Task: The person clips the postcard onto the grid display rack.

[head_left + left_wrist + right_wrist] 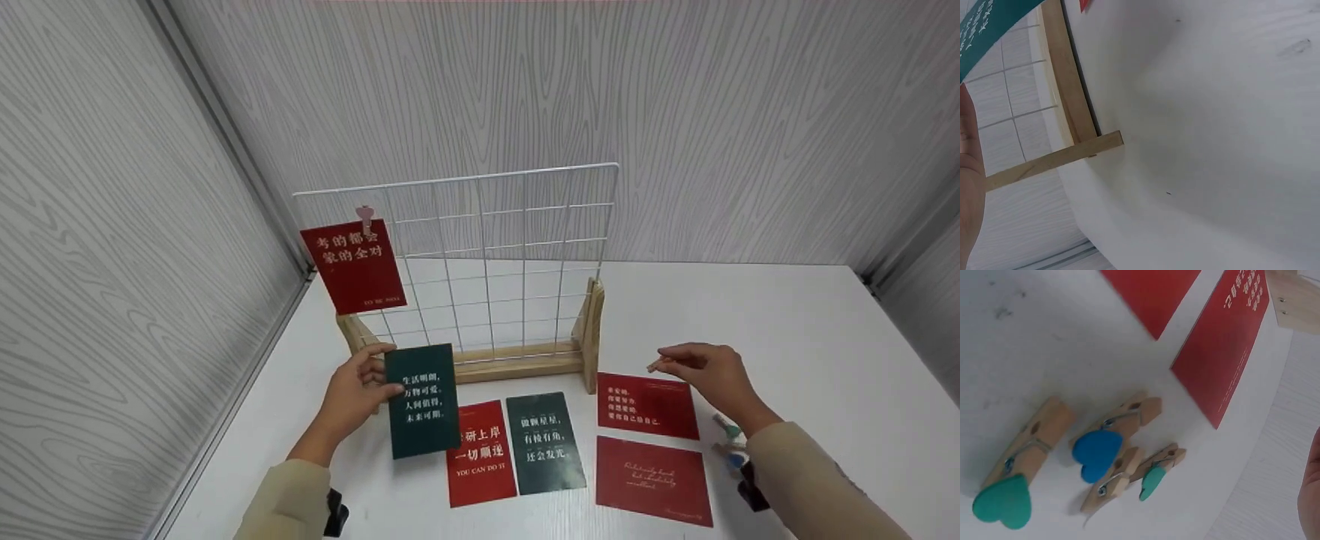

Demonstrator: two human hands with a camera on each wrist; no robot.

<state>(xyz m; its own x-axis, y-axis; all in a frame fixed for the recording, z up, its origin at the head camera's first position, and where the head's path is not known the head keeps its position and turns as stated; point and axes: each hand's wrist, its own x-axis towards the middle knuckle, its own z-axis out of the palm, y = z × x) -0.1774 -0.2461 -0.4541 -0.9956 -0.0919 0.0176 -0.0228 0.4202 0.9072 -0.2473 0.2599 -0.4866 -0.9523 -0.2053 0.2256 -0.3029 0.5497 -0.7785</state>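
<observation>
My left hand [356, 386] holds a dark green card [424, 412] by its left edge, thumb on the front. White Chinese lettering runs across this card, raised in front of the wire grid rack [487, 277]. In the left wrist view only a corner of the green card [994, 25] shows. Over the right-hand red card [646, 405], my right hand [705, 367] pinches a small pale clothespin [654, 366], mostly hidden by the fingertips. A red card [360, 274] hangs at the rack's upper left from a pink heart clothespin [365, 216].
On the white table [787, 337] lie a bright red card [480, 457], another green card [546, 442] and a lower red card [652, 480]. Several wooden clothespins with green [1005, 500] and blue hearts [1096, 453] lie near my right wrist. Wooden feet [592, 330] support the rack.
</observation>
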